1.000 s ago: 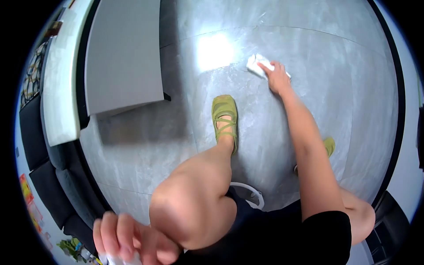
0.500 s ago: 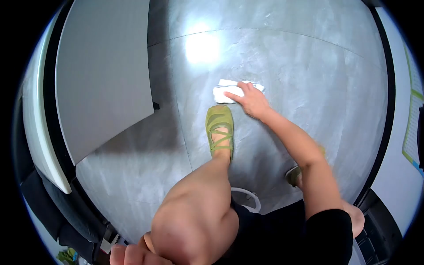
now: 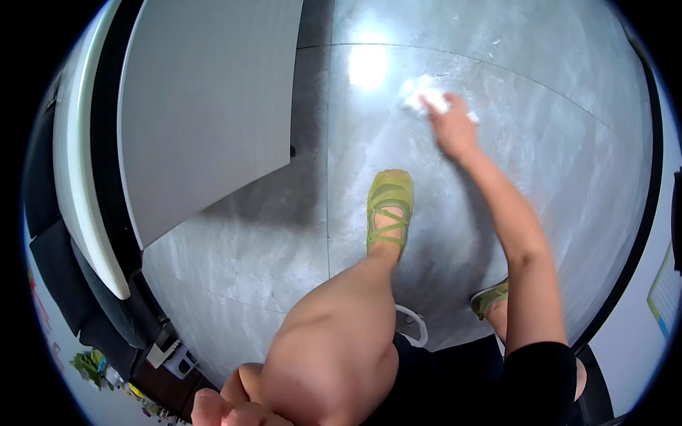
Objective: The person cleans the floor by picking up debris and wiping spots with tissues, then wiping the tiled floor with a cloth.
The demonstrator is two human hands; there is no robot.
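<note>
My right hand (image 3: pixel 453 129) presses a white cloth or wad of tissue (image 3: pixel 425 97) against the grey tiled floor (image 3: pixel 369 135), ahead of my green shoe (image 3: pixel 390 202). The cloth is blurred by motion, and wet-looking streaks show on the floor around it. At the bottom edge, beside my bent knee, my left hand (image 3: pixel 231 412) is partly cut off by the frame. Its fingers are curled, and whatever they may hold is hidden.
A grey cabinet or desk panel (image 3: pixel 213 106) stands on the left, beside a white rounded edge (image 3: pixel 89 184) and a dark sofa (image 3: pixel 60 277). My other shoe (image 3: pixel 490 297) is at the right. Part of a white ring-shaped object (image 3: pixel 418 326) lies under me.
Since half a second ago, my right hand has moved the cloth forward and right, away from my shoe; earlier it had come back toward the shoe. The camera view has shifted.
</note>
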